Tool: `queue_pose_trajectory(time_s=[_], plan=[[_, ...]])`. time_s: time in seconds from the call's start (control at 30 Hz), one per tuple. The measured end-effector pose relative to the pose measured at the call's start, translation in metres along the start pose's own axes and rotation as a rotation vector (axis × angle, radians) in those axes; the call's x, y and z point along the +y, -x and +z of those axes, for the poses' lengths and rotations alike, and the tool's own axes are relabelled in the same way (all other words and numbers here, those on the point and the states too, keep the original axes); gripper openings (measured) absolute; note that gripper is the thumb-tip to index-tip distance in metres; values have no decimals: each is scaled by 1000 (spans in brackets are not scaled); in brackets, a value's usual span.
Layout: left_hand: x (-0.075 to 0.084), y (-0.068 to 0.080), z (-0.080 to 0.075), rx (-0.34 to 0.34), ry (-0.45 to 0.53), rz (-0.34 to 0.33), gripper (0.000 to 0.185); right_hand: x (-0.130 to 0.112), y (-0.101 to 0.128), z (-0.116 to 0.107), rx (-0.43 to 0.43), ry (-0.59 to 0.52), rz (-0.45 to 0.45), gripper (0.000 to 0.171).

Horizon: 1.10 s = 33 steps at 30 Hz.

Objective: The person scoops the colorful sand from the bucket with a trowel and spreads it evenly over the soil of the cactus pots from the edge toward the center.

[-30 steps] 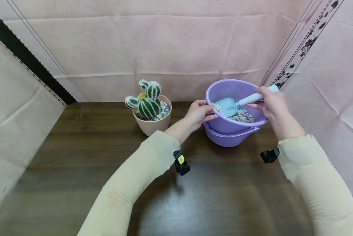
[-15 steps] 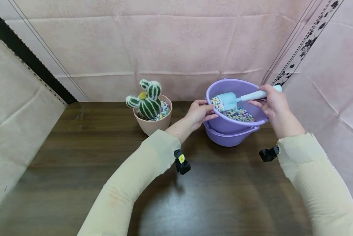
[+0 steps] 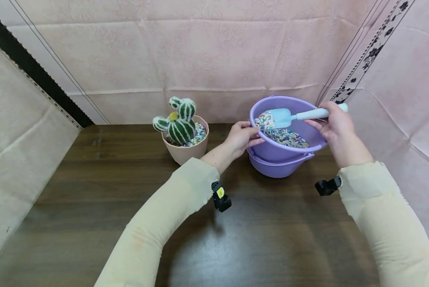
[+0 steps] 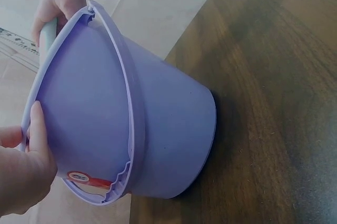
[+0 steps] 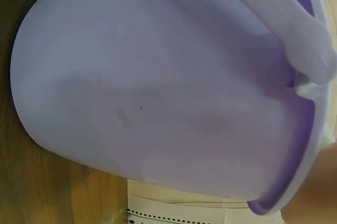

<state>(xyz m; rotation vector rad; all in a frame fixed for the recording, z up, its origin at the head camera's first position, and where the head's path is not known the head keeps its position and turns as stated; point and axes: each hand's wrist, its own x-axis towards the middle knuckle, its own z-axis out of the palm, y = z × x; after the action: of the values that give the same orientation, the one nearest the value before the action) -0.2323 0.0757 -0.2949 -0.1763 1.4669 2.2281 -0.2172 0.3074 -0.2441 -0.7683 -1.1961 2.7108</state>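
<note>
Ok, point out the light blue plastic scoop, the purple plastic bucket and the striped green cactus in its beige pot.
light blue plastic scoop (image 3: 280, 116), head view, on its blade.
purple plastic bucket (image 3: 277, 167), head view, on its lower front wall.
striped green cactus (image 3: 180, 129), head view, on its main body.

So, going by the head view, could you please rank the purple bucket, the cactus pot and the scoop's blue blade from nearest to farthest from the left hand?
1. Purple bucket: the left hand grips its near-left rim.
2. Scoop's blue blade: just right of the hand, raised over the bucket, loaded with coloured pebbles.
3. Cactus pot: to the hand's left on the table, apart from it.
</note>
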Motion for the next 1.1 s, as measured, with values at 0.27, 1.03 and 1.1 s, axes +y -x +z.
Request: queue_pose_trajectory(time_s=[0.27,1.03,1.1], plan=[[1,2,-5,23,14,12,49,-10,-2,-4,59,-92,77,21],[19,69,-129,-45,-178,-101,8,2,9,26,-3,-206,188,25],[21,74,-147,-27,-177,-112,10,6,10,32,-10,-191,195,23]])
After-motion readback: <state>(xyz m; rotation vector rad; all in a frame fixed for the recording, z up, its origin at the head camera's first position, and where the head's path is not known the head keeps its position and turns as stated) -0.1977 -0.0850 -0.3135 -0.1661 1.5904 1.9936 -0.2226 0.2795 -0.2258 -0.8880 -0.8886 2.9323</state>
